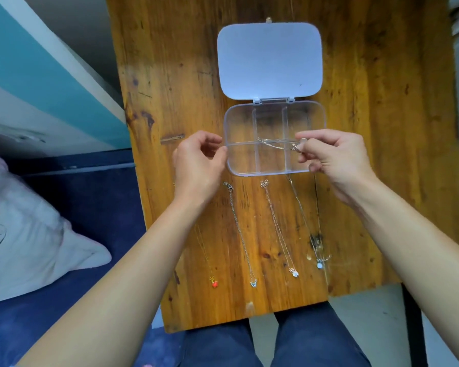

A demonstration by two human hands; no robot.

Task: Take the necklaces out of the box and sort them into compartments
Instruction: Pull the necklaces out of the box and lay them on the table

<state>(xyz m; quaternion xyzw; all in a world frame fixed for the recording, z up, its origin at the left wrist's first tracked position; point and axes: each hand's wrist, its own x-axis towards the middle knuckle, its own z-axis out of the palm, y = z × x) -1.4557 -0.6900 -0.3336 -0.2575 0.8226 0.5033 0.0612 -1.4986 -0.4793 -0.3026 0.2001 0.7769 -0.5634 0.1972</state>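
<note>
A clear plastic box (274,105) with several compartments lies open on the wooden table, its lid (269,59) flat behind it. My right hand (334,160) pinches a thin silver necklace (274,144) that stretches across the box's middle divider. My left hand (199,165) rests against the box's left edge, fingers curled, nothing seen in it. Nearer to me several necklaces lie straight on the table: one with a red pendant (214,284), a silver one (240,234), a rose-gold one (278,229) and one with a pale round pendant (319,264).
The wooden table (170,75) is narrow, its front edge above my knees. A bed with a pink pillow (24,234) lies to the left, a teal wall behind it. A dark table leg (414,327) stands at the right front.
</note>
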